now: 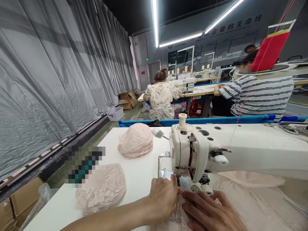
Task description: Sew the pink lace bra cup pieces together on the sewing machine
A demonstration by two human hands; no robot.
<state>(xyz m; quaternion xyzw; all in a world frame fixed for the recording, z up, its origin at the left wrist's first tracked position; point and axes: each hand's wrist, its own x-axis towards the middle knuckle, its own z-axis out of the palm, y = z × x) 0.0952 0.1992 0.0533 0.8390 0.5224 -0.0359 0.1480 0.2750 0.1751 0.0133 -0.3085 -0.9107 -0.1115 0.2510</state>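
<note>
Under the head of a white sewing machine (228, 147) lies pale pink lace fabric (180, 213), which spreads to the right beneath the machine arm. My left hand (165, 195) is closed at the left of the needle area, its fingers curled down at the fabric's edge. Its fingertips are partly hidden. On the lace to the right, my right hand (211, 208) lies flat with fingers stretched out, just in front of the presser foot area. Pink thread runs down to the machine from a red cone (270, 49).
On the white tabletop (139, 173), a stack of pink lace cups (136, 141) and a pile of lace pieces (108, 186) lie to the left. Cardboard boxes (25, 199) stand on the floor at left. Co-workers sit ahead at other machines beyond a blue cloth edge (149, 123).
</note>
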